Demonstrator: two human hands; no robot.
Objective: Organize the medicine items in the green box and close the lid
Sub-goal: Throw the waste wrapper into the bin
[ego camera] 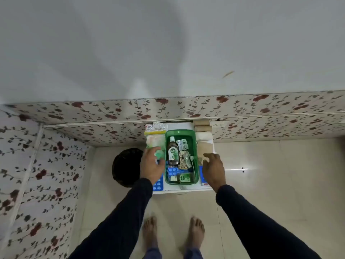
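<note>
A green box (195, 146) stands open on a small white table (186, 189). Inside it lie a brown antiseptic bottle (173, 153), a silver pill strip (182, 144), a crumpled foil strip (184, 160), a blue blister strip (172, 171) and a small green tin (183, 178). My left hand (151, 166) hovers just left of the box, fingers around a pale green packet (159, 153). To the right of the box my right hand (212, 168) is spread open above a beige packet (205, 146), holding nothing. No lid is visible.
More packets (155, 128) lie at the table's back left, rolled bandages (202, 126) at the back right. Blue blister strips (157, 185) rest at the front left edge. A black bin (125, 166) stands on the floor to the left. Floral walls close in left and behind.
</note>
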